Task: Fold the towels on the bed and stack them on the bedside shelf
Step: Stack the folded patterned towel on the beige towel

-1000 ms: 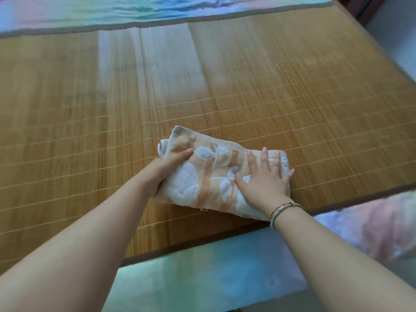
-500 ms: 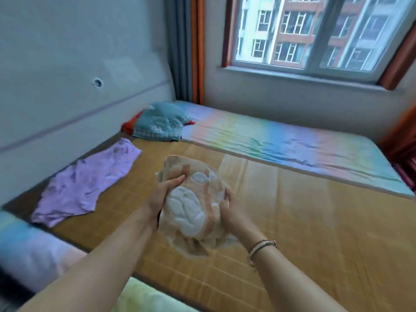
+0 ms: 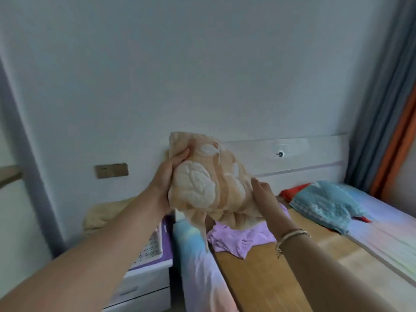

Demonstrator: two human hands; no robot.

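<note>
Head view: blurred; right hand (image 3: 262,194) fingers hidden behind folded towel (image 3: 209,181), left hand (image 3: 166,176) gripping its other side, held above bed (image 3: 258,278). Bedside shelf (image 3: 144,273) lower left, yellow cloth (image 3: 105,212) on it. Window gone from view since earlier; purple towel (image 3: 236,237) now beneath.

Both arms reach forward, raised. The left hand (image 3: 167,176) grips the towel (image 3: 209,183) with thumb on top; the right hand (image 3: 263,197) holds its other side, a bracelet (image 3: 290,236) on that wrist.
</note>
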